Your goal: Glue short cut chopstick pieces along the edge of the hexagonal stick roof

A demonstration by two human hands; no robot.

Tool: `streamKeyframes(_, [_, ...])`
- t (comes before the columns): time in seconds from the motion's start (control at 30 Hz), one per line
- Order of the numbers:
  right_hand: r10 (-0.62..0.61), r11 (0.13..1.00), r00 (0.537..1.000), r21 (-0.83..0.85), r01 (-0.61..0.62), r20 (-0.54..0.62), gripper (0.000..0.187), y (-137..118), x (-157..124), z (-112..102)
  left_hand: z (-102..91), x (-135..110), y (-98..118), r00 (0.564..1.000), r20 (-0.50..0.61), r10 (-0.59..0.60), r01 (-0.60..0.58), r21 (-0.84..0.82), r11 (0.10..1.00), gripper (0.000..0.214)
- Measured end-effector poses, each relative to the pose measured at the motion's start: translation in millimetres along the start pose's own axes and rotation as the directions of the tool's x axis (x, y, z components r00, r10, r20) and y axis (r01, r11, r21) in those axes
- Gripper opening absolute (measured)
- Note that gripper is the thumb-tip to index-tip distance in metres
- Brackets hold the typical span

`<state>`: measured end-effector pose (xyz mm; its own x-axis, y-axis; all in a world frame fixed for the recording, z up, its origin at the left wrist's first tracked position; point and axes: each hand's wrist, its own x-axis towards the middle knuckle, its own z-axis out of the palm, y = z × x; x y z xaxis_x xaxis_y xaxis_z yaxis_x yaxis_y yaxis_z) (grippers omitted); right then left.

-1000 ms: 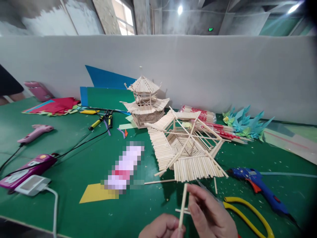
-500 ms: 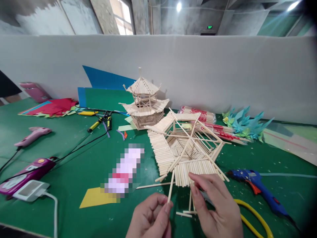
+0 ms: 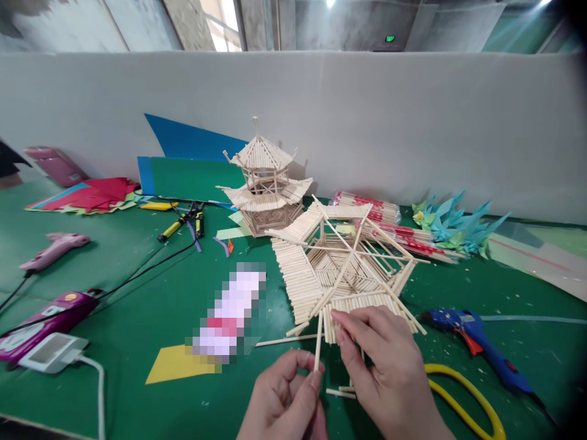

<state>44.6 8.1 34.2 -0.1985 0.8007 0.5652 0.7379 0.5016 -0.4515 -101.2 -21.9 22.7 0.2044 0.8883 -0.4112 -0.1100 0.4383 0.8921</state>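
Observation:
Between the thumb and fingers of my left hand (image 3: pixel 288 394) is a thin wooden stick (image 3: pixel 318 348), tilted up, its top end at the front corner of a stick pavilion model (image 3: pixel 302 278). The fingers of my right hand (image 3: pixel 383 360) pinch at the front roof edge of that model, close to the stick's upper end. Rows of sticks cover some roof sides; others show bare frame. My right fingers hide part of the front edge. Short cut sticks (image 3: pixel 340 393) lie below it, and the yellow handle (image 3: pixel 477 400) of a tool shows beside my right wrist.
A finished stick pagoda (image 3: pixel 263 183) stands behind. A blue glue gun (image 3: pixel 481 345) lies right, a pink glue gun (image 3: pixel 55 250) left. Bundled sticks (image 3: pixel 371 211), blue paper folds (image 3: pixel 458 223), pliers (image 3: pixel 183 223), a purple device (image 3: pixel 55 324) and cables surround the work.
My right hand has moved left along the front roof edge, towards the held stick. My left hand still holds the stick, shifted slightly right. The view has tipped down a little.

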Motion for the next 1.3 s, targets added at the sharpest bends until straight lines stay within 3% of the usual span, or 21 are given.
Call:
streamKeyframes(0.13, [0.026, 0.999, 0.999, -0.039, -0.025, 0.031, 0.02, -2, 5, -1, 0.0, 3, 0, 0.998, 0.058, -0.008, 0.009, -0.017, 1.0, 0.034])
streamKeyframes(0.57, [0.041, 0.998, 0.992, -0.042, -0.036, 0.122, 0.022, -2, 10, -3, 0.7, 14, -4, 0.996, 0.093, -0.01, 0.012, -0.017, 1.0, 0.035])
streamKeyframes(1.3, [0.047, 0.999, 0.992, -0.026, -0.044, 0.119, 0.023, 2, 10, 2, 3.5, 9, 2, 0.999, -0.017, 0.031, -0.03, 0.07, 0.997, 0.051])
